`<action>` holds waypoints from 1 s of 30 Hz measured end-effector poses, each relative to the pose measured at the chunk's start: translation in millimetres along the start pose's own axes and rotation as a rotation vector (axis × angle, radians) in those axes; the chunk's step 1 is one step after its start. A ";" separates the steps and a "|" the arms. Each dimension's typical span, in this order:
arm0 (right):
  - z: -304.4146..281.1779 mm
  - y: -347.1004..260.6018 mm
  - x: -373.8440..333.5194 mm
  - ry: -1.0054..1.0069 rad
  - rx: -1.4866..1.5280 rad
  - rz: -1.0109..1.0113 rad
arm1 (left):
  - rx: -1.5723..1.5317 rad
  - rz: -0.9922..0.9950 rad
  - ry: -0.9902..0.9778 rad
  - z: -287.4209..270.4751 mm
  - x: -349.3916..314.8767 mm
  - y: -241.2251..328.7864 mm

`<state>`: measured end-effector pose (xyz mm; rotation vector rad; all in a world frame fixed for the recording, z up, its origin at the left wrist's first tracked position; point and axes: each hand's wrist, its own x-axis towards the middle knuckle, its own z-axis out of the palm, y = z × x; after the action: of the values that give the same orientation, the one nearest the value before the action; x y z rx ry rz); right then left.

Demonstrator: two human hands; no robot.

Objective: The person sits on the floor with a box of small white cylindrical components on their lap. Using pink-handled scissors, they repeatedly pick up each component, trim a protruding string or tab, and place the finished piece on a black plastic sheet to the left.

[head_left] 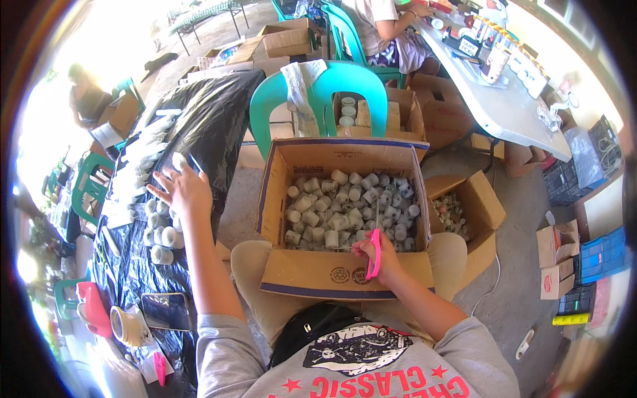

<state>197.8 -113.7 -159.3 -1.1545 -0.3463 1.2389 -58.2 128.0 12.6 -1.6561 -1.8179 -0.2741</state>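
Observation:
My left hand point(182, 189) reaches over a table covered in black plastic sheeting point(222, 109), its fingers spread. A small white piece point(178, 160) shows at its fingertips, and I cannot make out whether they touch it. Below the hand sit several whitish, cup-like cylinders point(161, 255). Beyond it lies a row of pale, slim pieces point(136, 162). My right hand point(385, 260) grips scissors with pink handles point(375, 255), blades pointing away over a cardboard box point(345, 262). That box rests at my lap and holds many small whitish cylinders point(335, 212).
A green plastic chair point(265, 109) with a cloth point(302, 79) stands behind the box. To its right is another open carton point(488, 202) with small scraps. A phone point(166, 311) and a tape roll point(129, 326) lie on the left table. Another person point(378, 30) sits at a white table point(494, 109).

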 end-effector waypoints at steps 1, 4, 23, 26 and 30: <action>-0.2 0.3 -0.7 -0.001 0.000 0.001 | 0.046 -0.003 -0.128 7.8 3.8 -2.9; -1.7 0.0 -2.9 -0.003 0.005 0.003 | 0.003 0.023 -0.198 22.7 -1.9 -3.8; 21.2 -34.7 -11.0 -0.192 -0.068 -0.285 | -1.061 0.949 -0.618 -14.1 -112.5 93.1; 29.5 -53.7 -16.1 -0.243 -0.039 -0.383 | -1.008 1.097 -0.828 5.0 -152.8 138.8; 33.1 -67.8 -25.7 -0.219 0.029 -0.388 | -0.937 1.200 -0.979 24.3 -172.3 168.6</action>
<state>201.2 -112.1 -79.7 -0.8761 -0.6806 1.0224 91.1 32.2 -152.5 -3.6456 -0.7660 0.3626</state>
